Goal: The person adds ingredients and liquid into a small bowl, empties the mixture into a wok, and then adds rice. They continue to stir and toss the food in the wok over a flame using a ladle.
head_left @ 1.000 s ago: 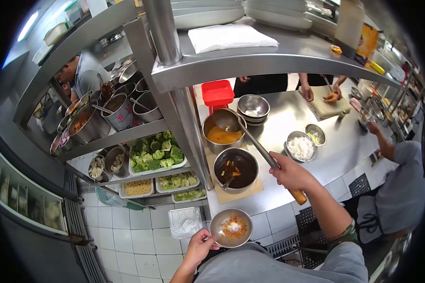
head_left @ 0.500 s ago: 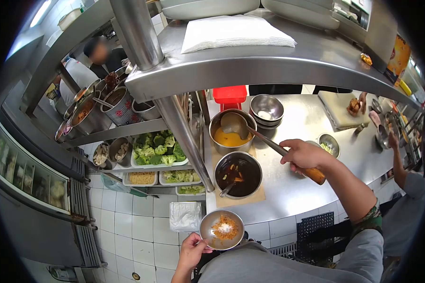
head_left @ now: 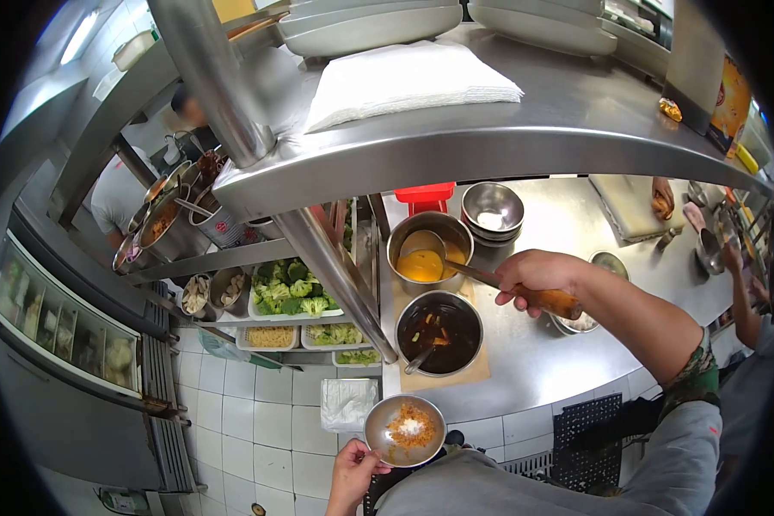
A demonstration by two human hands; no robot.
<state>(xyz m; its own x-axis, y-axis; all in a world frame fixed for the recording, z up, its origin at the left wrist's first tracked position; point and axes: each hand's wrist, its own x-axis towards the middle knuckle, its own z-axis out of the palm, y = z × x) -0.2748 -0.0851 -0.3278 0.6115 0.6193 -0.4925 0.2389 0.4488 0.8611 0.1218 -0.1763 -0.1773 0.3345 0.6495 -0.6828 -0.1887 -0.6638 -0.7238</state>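
My right hand (head_left: 537, 279) is closed around the wooden handle of a ladle (head_left: 473, 273). The ladle's bowl sits inside a metal pot (head_left: 393, 245) with yellow liquid (head_left: 420, 266), and it appears to hold some of that liquid. My left hand (head_left: 355, 469) pinches the rim of a small metal bowl (head_left: 374, 419) in front of my body. In that bowl lie orange-brown crumbs (head_left: 408, 420) topped with white powder (head_left: 411, 426). Between the two stands a second pot of dark sauce (head_left: 451, 331) with orange pieces and a spoon (head_left: 420, 359) in it.
Stacked metal bowls (head_left: 493, 206) and a red container (head_left: 425, 194) stand behind the pots. Overhead, a steel shelf (head_left: 490, 142) carries white napkins (head_left: 413, 82). Broccoli (head_left: 292, 288) fills a tray at left. A co-worker's hand (head_left: 662, 193) is by a cutting board (head_left: 632, 206).
The ladle's bowl has dipped lower into the yellow liquid, and my right hand has shifted slightly left. My left hand still holds the bowl. The camera view has tilted a little.
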